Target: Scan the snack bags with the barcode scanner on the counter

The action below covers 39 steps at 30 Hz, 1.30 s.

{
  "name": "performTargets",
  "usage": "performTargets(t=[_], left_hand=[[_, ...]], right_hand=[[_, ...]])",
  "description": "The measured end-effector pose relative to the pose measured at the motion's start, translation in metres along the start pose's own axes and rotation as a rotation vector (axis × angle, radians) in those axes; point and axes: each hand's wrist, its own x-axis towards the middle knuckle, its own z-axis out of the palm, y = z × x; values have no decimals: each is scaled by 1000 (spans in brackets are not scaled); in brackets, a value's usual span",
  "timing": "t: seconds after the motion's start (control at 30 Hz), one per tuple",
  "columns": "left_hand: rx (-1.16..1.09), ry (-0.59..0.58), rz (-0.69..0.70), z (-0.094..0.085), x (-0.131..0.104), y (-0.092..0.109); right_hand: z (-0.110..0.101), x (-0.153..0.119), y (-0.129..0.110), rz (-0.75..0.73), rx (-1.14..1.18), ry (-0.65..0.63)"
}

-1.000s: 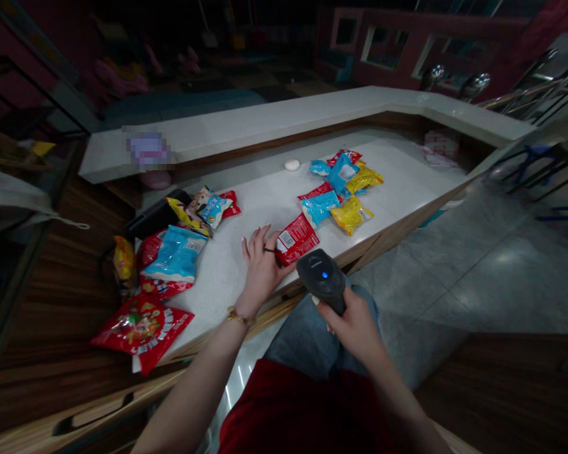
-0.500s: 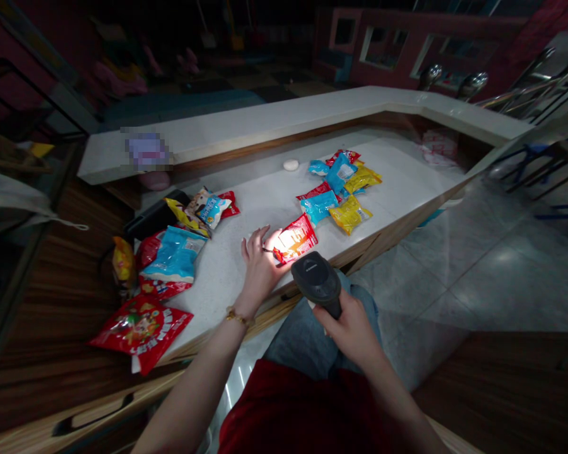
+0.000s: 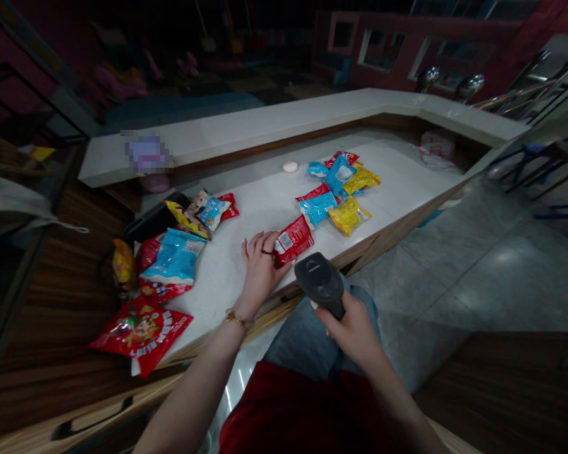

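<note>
My left hand (image 3: 261, 261) grips the left end of a red snack bag (image 3: 294, 241) at the counter's front edge; a white barcode label on the bag faces up. In my right hand (image 3: 353, 325) is a black barcode scanner (image 3: 319, 277), its head just right of and below the bag. Behind the bag lie a light blue packet (image 3: 317, 208) and a yellow packet (image 3: 349, 215). To the left, a large blue bag (image 3: 174, 255) rests on red ones, with a big red bag (image 3: 142, 331) at the front left edge.
On the white counter (image 3: 246, 208) are a white oval object (image 3: 290, 166) and, farther right, a pile of packets with a yellow one (image 3: 361, 180). A black case (image 3: 156, 216) stands behind the left pile. A raised ledge (image 3: 265, 121) runs along the back.
The bright light on the red bag has gone out, and its barcode label now shows. My right hand and the scanner have shifted very slightly; my left hand keeps its hold.
</note>
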Motion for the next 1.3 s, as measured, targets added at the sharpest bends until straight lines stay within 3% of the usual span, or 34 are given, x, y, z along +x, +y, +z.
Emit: performTargets(t=[0.1, 0.2, 0.43, 0.53, 0.6, 0.8, 1.0, 1.13, 1.2, 1.3], left_hand=[[-44, 81, 17, -1, 3, 0], [-98, 136, 34, 2, 19, 6], [-108, 6, -17, 43, 123, 49], [-57, -104, -80, 62, 150, 68], [-21, -159, -51, 70, 148, 79], [81, -337, 153, 92, 108, 98], [119, -390, 122, 100, 131, 82], [109, -419, 140, 88, 139, 71], [100, -384, 118, 75, 128, 65], [118, -305, 26, 44, 94, 51]], right_hand=[[-4, -1, 5, -2, 6, 25], [-9, -3, 10, 10, 5, 48], [-19, -5, 16, 52, 1, 108], [-22, -6, 18, 61, -2, 123], [-25, -6, 20, 68, 5, 129], [-31, -2, 25, 104, 16, 103], [-29, -4, 31, 112, 11, 99], [-27, -7, 32, 96, 20, 109], [-26, -7, 31, 92, 21, 108], [-25, -7, 29, 98, 28, 86]])
